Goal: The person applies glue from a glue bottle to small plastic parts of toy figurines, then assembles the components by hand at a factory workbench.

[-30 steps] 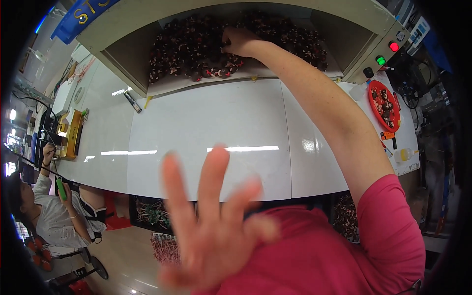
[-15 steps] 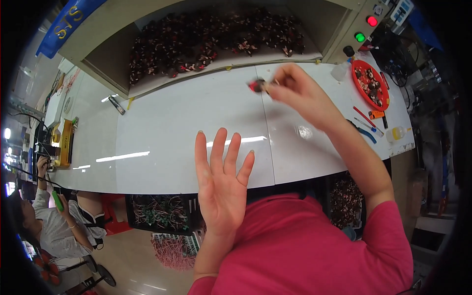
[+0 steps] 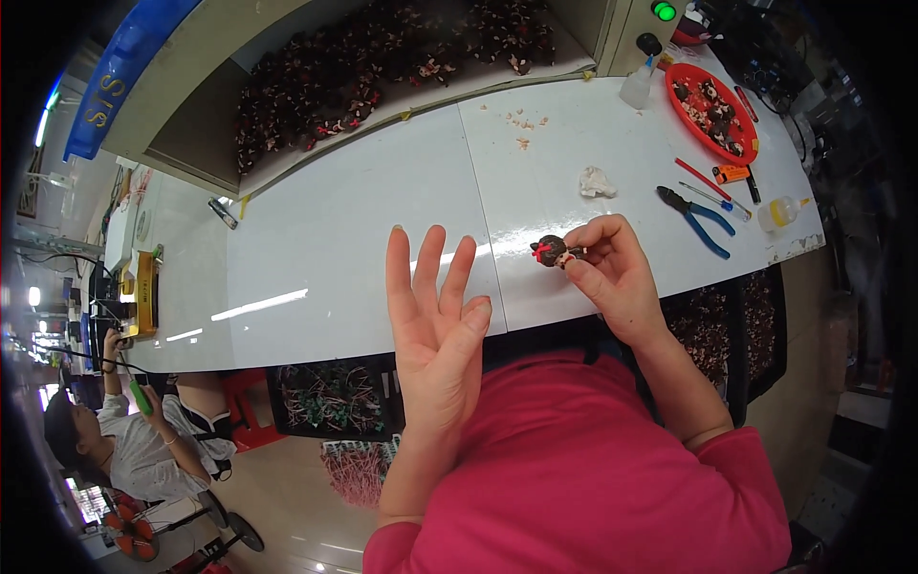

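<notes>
In my right hand point(image 3: 620, 279), a small figurine point(image 3: 552, 252) with a round dark brown head and a red bow is pinched between thumb and fingers above the table's near part. My left hand point(image 3: 435, 330) is raised beside it, apart from the figurine, palm toward me. Three of its fingers stretch up and the thumb is bent across toward the little finger; nothing is in it. A crumpled white lump point(image 3: 597, 183) lies beyond my right hand, and tiny beige pieces point(image 3: 523, 121) are scattered farther off.
Many similar figurines fill a box-like booth point(image 3: 382, 115) at the back. To the right are a red basket point(image 3: 749, 148) of parts, blue-handled pliers point(image 3: 710, 212), pens and small bottles. Dark bins point(image 3: 330, 402) stand below the table edge. A person point(image 3: 143, 440) sits at far left.
My right hand has come back from the table's far side with the figurine, nearer to me. My left thumb has folded inward. The view has shifted to the right.
</notes>
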A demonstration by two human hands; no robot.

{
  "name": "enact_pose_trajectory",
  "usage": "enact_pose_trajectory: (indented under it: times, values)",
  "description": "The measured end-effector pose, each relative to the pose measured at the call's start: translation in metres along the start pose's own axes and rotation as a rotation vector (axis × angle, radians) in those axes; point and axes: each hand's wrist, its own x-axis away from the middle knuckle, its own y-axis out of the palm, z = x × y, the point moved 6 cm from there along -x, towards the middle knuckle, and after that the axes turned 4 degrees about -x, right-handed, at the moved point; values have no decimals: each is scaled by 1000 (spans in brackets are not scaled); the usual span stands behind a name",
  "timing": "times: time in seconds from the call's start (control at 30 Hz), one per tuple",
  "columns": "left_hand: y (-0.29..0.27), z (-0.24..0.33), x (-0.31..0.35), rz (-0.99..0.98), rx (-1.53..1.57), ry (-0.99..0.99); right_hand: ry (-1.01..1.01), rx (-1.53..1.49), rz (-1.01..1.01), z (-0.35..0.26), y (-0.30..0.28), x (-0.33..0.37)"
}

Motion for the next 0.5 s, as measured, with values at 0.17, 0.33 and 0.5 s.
enact_pose_trajectory:
  times: [0.17,0.33,0.5]
  values:
    - [10,-3,9,2,17,-17,-36,17,-17,-6,-3,8]
    - [15,-12,10,45,97,-65,-47,8,-17,-7,-8,11]
    - [4,-29,5,36,444,-156,-75,5,-24,-3,-7,12]
